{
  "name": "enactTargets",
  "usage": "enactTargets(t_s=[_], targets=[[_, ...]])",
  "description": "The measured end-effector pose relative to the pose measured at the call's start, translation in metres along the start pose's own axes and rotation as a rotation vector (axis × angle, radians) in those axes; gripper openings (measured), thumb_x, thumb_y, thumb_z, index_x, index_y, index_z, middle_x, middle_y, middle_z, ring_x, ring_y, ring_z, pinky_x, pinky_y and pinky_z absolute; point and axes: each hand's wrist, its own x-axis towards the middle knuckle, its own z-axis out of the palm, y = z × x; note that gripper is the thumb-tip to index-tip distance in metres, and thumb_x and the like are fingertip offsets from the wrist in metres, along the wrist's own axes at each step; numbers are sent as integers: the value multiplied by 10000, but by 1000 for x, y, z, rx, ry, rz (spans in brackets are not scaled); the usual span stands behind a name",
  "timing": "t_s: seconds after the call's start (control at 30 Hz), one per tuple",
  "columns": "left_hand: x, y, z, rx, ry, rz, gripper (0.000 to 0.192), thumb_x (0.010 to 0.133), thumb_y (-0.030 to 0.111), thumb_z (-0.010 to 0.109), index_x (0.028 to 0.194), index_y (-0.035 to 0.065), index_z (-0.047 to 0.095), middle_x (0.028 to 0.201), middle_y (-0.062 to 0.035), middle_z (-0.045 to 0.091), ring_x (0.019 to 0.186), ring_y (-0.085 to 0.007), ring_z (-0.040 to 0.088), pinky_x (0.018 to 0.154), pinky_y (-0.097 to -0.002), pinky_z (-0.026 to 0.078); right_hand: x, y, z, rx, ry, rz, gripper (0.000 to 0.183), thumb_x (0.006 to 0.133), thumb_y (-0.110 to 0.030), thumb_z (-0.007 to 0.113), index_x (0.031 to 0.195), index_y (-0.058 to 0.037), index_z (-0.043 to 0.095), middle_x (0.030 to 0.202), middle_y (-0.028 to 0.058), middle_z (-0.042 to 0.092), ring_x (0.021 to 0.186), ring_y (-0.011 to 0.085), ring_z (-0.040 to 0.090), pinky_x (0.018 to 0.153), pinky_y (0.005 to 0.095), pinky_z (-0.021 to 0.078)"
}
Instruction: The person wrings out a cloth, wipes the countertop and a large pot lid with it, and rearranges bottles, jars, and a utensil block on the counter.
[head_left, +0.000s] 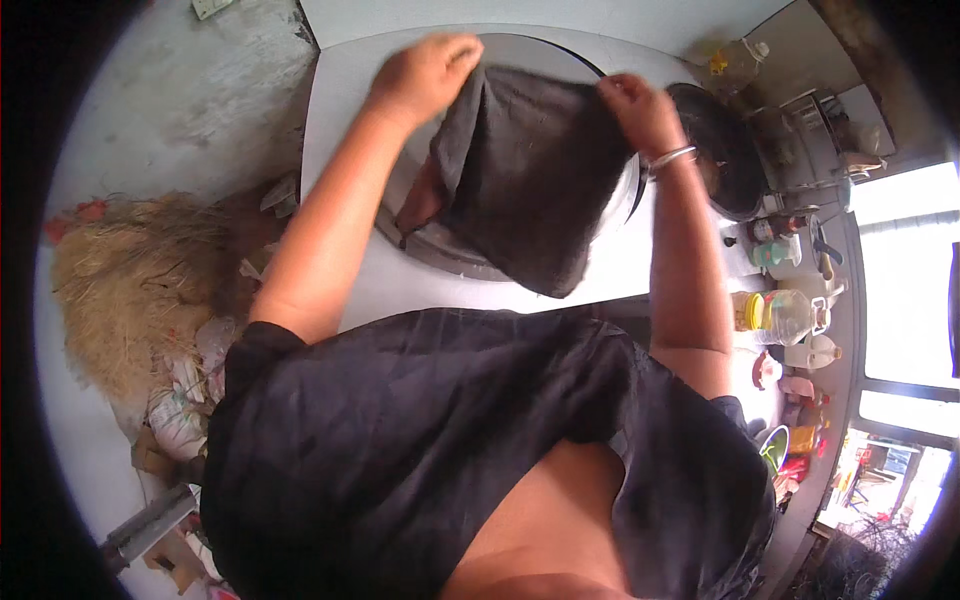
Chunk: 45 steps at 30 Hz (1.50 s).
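Note:
A dark grey cloth (536, 165) hangs spread between my two hands. My left hand (431, 71) pinches its upper left corner, and my right hand (641, 112), with a silver bangle at the wrist, grips the upper right corner. Beneath the cloth lies a large round pan or lid (465, 259) set in a white counter (375, 289); the cloth hides most of it. A brownish piece, perhaps another part of the cloth, shows at its left edge.
A black wok (724, 150) is at the right. Bottles, a clear plastic jug (787, 317) and a green spray bottle (776, 253) line the counter by the window. A heap of straw (127, 292) and plastic bags (176, 424) lie at the left beside the wall.

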Motion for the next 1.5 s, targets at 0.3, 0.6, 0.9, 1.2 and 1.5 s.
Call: enactTargets(t_s=[0.3,0.6,0.9,1.2,1.5], targets=[[-121,1,99,233,-512,-48,623,831,313,609,1368,85,390,1460,-110,323,1362,-276,274,1110,-424,227,-108,6,159,-243,-20,-179,436,782,-224,635,1173,-43,571,1265,140,526,1181,317,468,1019,404,354],[-126,-1,102,173,-547,-66,707,807,316,624,1395,52,334,1493,-109,259,1383,-260,231,1123,-431,189,-112,-6,186,-216,58,-168,435,755,-71,542,1189,-37,560,1286,111,533,1247,283,445,1007,416,363],[-130,-3,100,103,-506,-108,714,803,356,629,1382,40,357,1492,-103,263,1383,-245,233,1127,-414,177,-115,-18,171,-358,68,-15,469,780,-145,556,1237,-40,529,1309,116,510,1250,279,435,1048,425,322],[-141,-9,94,12,-439,-47,578,745,295,699,1254,95,511,1414,-78,393,1331,-244,327,1098,-421,247,-148,-26,162,-180,-35,-198,446,713,-58,586,1158,-41,570,1226,108,563,1160,300,498,991,415,374],[-154,3,86,-47,-286,145,194,678,200,717,792,134,573,810,-16,566,849,-221,554,835,-382,408,-170,-19,147,-90,-54,-239,403,644,-42,694,1031,-98,595,989,71,595,930,281,551,811,389,437]])
